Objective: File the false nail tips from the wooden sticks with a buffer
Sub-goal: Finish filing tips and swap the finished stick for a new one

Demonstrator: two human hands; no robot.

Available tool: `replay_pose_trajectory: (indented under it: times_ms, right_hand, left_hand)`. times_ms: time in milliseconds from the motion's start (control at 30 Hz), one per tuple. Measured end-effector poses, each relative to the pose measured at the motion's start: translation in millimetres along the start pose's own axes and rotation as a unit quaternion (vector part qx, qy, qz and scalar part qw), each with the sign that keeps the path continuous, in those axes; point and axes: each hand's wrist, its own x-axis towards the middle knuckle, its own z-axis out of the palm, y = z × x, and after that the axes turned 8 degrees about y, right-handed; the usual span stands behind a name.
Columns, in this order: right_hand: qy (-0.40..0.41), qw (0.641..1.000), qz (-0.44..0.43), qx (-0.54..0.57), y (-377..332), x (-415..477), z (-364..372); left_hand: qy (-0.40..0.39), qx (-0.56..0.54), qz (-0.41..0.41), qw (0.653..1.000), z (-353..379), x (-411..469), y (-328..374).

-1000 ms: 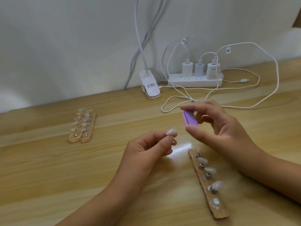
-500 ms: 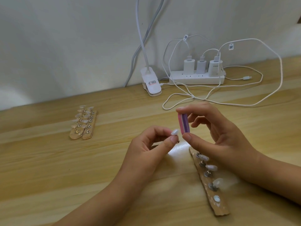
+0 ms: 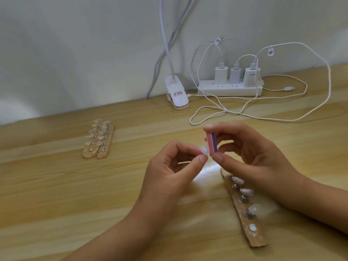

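Nail tip: pinched in left hand above counter; buffer, long axis upright, clamped in right hand, touching tip's right edge; near-right wooden stick bore remaining tips; two sticks far left.

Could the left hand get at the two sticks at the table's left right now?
Probably yes: nothing stands between the left hand and the two sticks, though it pinches a nail tip it would first have to release.
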Motion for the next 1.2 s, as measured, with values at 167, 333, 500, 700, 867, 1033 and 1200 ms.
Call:
replay_pose_trajectory:
  times_ms: [167, 333, 500, 700, 867, 1033, 1200]
  right_hand:
    - [0.014, 1.0, 0.011, 0.024, -1.1, -0.9, -1.4]
    - [-0.001, 1.0, 0.015, -0.006, 0.8, -1.6, -1.0]
    - [-0.026, 0.999, -0.002, -0.036, 1.4, -1.0, -2.5]
    - [-0.031, 0.992, -0.056, -0.108, 1.9, -0.6, -4.2]
    - [-0.025, 0.988, -0.067, -0.134, 3.5, -0.5, -4.5]
    - [-0.033, 0.987, -0.074, -0.138, 2.1, -1.5, -4.3]
    - [-0.036, 0.988, -0.061, -0.14, 2.0, -0.5, -4.7]
  left_hand:
    - [-0.03, 0.01, 0.002, 1.0, 1.5, -0.2, 1.6]
    - [-0.023, 0.021, -0.003, 1.0, -0.2, -0.4, 3.2]
    - [-0.014, 0.021, -0.008, 1.0, -0.2, -0.9, 3.1]
    - [-0.004, 0.03, -0.003, 1.0, 0.4, -1.1, 5.1]
    - [-0.001, 0.024, 0.004, 1.0, -0.3, -0.8, 6.8]
    - [-0.003, 0.032, 0.016, 0.999, -0.1, -1.6, 7.7]
    - [0.0, 0.039, 0.016, 0.999, -0.7, -1.3, 6.8]
